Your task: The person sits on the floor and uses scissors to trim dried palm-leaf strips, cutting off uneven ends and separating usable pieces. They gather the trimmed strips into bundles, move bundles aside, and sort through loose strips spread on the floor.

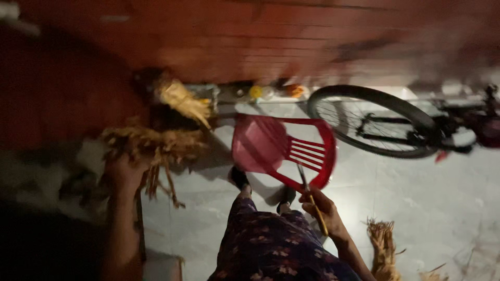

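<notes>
Pretty dim and blurry shot. A bundle of dry straw-like fibres (151, 145) is gripped by the left hand (124, 174), fingers closed round it, well off to the left of the red plastic chair (284, 151). A thin yellow-handled tool (311, 198) is pinched in the right hand (322, 208), just below the chair's slatted back. A bicycle wheel (372, 122) is seen right of the chair, and another fibre bundle (384, 247) is lying on the pale floor (427, 192), lower right of it.
</notes>
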The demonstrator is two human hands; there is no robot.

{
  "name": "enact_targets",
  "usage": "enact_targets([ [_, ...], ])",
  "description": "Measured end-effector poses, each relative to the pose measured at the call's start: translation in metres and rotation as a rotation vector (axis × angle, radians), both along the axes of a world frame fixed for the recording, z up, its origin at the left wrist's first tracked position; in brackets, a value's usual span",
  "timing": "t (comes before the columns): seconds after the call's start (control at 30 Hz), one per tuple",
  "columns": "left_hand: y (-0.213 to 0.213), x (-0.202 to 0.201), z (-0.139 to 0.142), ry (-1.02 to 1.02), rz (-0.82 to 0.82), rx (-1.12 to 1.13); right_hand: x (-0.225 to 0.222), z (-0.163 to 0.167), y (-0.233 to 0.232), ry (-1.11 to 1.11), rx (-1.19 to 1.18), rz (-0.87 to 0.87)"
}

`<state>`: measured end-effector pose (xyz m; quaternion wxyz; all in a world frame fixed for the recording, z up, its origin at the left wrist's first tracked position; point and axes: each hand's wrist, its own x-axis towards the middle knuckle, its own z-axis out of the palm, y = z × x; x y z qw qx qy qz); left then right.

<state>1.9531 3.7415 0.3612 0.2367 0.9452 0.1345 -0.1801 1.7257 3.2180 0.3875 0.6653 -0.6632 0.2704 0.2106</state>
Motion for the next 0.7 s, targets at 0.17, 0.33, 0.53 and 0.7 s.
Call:
enact_targets([
  [0.17,-0.036,0.010,0.104,0.024,-0.079,0.178,-0.019,0.027,-0.017,-0.058,-0.011,-0.052],
  [0.33,-0.118,-0.011,0.268,-0.301,-0.516,0.477,-0.056,0.057,-0.052,-0.280,0.132,-0.102],
  [0.53,-0.308,-0.071,0.419,-0.507,-0.987,0.415,-0.129,0.103,-0.116,-0.319,0.167,-0.306],
  [0.7,-0.467,-0.147,0.472,-0.595,-1.345,0.282,-0.201,0.147,-0.176,-0.536,0.128,-0.374],
])
